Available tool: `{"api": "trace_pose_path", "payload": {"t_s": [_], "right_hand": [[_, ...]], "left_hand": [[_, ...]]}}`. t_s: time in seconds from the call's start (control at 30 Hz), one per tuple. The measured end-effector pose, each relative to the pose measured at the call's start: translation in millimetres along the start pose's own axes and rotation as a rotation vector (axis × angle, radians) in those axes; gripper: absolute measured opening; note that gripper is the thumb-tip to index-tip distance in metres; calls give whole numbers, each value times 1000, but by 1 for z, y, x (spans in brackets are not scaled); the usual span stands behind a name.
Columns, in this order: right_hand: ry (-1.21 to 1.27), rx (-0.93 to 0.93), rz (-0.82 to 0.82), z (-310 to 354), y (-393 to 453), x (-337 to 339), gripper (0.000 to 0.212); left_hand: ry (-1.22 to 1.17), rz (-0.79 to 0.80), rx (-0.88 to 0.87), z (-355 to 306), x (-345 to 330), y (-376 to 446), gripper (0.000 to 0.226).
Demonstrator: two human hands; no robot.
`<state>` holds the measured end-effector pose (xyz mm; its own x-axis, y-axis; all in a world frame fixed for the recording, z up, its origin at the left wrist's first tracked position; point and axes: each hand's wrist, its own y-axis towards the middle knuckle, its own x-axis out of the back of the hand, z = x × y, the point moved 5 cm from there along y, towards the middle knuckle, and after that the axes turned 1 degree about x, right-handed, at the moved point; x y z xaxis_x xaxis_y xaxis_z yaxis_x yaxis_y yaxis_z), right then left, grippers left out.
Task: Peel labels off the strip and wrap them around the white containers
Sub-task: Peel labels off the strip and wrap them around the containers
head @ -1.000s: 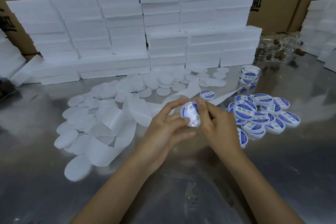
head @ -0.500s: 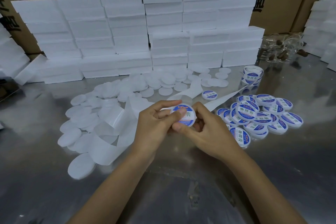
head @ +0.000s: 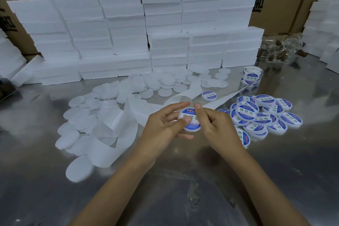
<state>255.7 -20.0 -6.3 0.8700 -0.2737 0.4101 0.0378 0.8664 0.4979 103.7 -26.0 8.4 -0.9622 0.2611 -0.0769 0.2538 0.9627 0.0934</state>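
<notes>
- container: held above the desk between both hands, label face up.
- left hand grips it, thumb on the label; right hand pinches its far rim.
- to do it well: likely rub outward from the centre, pressing edges flat, no bubbles.
- look: round, flat, white; blue-and-white label with green characters.

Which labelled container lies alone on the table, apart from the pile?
The labelled container just beyond the hands, beside the backing strip; the others are heaped at right or held.

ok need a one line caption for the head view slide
Both hands hold a labelled white container over the steel table, beside a labelled pile.
</notes>
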Motion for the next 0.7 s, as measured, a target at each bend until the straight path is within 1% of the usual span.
{"api": "trace_pose_path", "payload": {"t_s": [0.07,0.13,0.17,0.2,0.27,0.3,0.4,0.5,0.57,0.63,0.7], "right_hand": [[7,-39,-11,-5,2,3,42],[-44,-135,-83,-16,7,16,34],[-105,-200,-131,-24,9,26,36],[-194,-270,-184,-33,9,38,43],[-413,-390,-294,-47,6,65,57],[-499,-431,-352,-52,3,77,61],[-632,-538,-484,-66,-6,103,59],[-639,-630,-483,-73,-9,109,52],[-604,-596,-498,-68,-8,106,49],[-569,-482,-487,-53,-5,93,46],[-589,-354,-426,-35,-1,70,40]], "left_hand": [[14,-53,16,1,2,0,37],[35,-112,19,2,7,2,33],[54,-141,23,2,10,3,30],[73,-162,27,3,12,4,28],[113,-168,25,4,14,5,26],[137,-166,17,4,15,5,26],[206,-158,-9,5,14,6,26],[225,-150,-22,6,12,6,27],[212,-153,-27,6,14,6,29],[218,-176,-50,2,20,10,30],[263,-231,-113,-8,28,23,30]]}}
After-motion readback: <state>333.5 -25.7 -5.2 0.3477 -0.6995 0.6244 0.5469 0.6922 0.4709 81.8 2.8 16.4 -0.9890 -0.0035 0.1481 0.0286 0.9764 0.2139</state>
